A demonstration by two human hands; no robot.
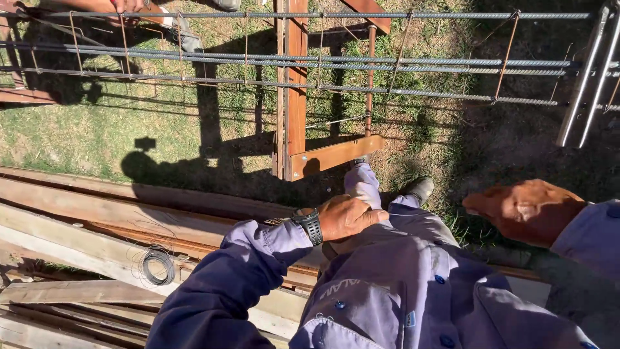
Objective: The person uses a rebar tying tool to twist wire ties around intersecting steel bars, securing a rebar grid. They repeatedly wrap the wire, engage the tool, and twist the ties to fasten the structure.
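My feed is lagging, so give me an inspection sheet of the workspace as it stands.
Surface: grass in sun with long shadows; bare dirt on the right.
Job's things: rebar cage lying level across a wooden stand; thin stirrups wrap its bars.
Clutter: weathered planks stacked at left, with a coil of tie wire on them.
Grips: left hand rests at the thigh, wristwatch on; right hand is loosely curled in shadow. Neither holds anything visible.
Cables: nothing seen.
Surroundings: another person's hand on the cage at top left.
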